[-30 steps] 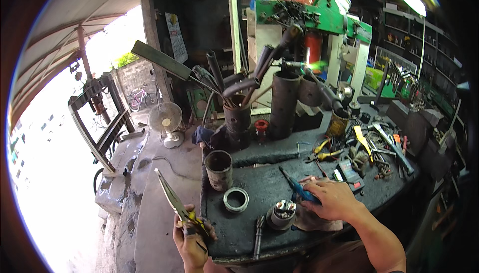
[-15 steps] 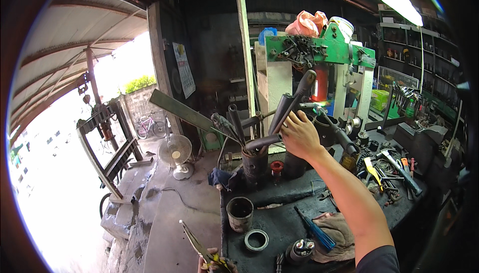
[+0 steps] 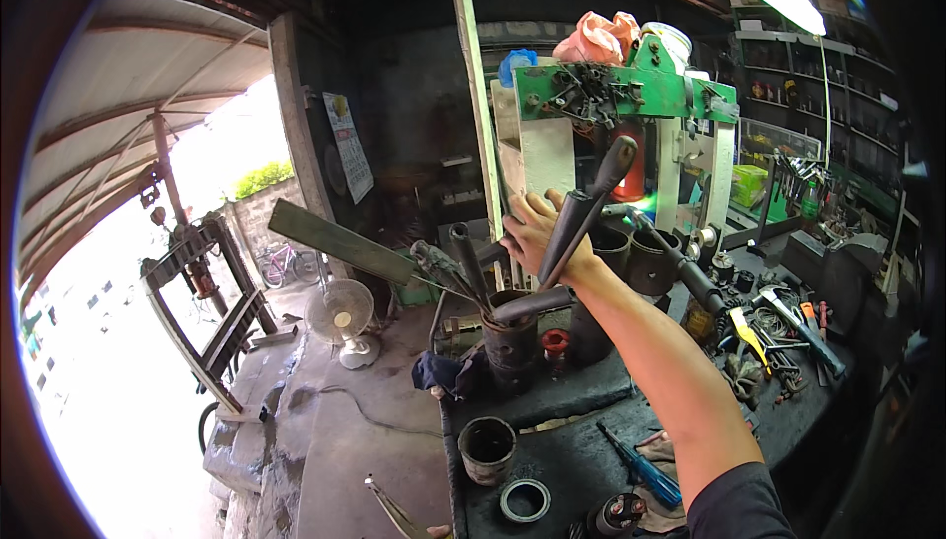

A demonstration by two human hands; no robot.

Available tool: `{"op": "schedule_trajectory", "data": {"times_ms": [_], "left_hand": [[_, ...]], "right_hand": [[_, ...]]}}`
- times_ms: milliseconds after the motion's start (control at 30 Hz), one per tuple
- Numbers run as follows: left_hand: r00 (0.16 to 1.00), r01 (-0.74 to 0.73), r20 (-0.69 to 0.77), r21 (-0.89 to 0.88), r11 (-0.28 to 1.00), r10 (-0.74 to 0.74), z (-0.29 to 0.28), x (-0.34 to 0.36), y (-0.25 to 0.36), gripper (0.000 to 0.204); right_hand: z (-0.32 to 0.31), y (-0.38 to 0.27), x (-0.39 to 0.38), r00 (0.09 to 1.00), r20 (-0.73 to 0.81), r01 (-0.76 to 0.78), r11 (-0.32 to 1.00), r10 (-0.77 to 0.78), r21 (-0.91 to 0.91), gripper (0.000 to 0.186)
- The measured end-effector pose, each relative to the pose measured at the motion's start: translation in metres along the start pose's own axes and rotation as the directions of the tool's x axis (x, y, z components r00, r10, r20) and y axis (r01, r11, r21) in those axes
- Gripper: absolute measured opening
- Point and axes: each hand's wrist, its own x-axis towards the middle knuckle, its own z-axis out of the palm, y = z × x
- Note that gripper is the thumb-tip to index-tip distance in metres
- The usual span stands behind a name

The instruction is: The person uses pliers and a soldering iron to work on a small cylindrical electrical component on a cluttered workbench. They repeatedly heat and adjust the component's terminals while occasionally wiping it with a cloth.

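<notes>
My right hand [image 3: 542, 234] reaches in behind two upright dark tool handles [image 3: 581, 219], partly covered by them. Its fingers look bent and apart, close to the pale upright post [image 3: 477, 125]; nothing held shows in them. Below stands a dark can [image 3: 510, 354] full of long-handled tools. Only a sliver of my left hand [image 3: 439, 531] shows at the lower edge, on long-nose pliers [image 3: 392, 507] whose jaws point up and left. Near it on the black bench are a grimy cup [image 3: 487, 452], a metal ring [image 3: 524, 502] and a blue-handled screwdriver [image 3: 645, 470].
A green press frame [image 3: 616, 94] rises behind the bench, with loose hardware hung on it. Hammers and other hand tools, one a yellow-handled tool [image 3: 751, 340], lie at right. A standing fan [image 3: 341, 314] is on the floor at left; a blade-like flat bar [image 3: 340, 241] juts left.
My right hand has moved left, from beside the dark handles to behind them. The pliers and left hand have dropped lower, mostly out of view. The view has shifted slightly.
</notes>
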Motion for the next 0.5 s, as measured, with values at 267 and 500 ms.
{"op": "schedule_trajectory", "data": {"times_ms": [267, 500], "left_hand": [[0.999, 0.037, 0.019, -0.037, 0.999, -0.037, -0.0030, -0.0025, -0.0014, 0.062], [0.997, 0.060, 0.045, -0.070, 0.996, -0.057, -0.0061, -0.0020, -0.0017, 0.063]], "right_hand": [[0.0070, -0.0056, -0.0022, 0.999, -0.008, -0.037, 0.998, 0.038, 0.048, 0.022], [0.0066, -0.0034, -0.0039, 0.999, -0.001, -0.040, 0.997, 0.040, 0.072, 0.025]]}}
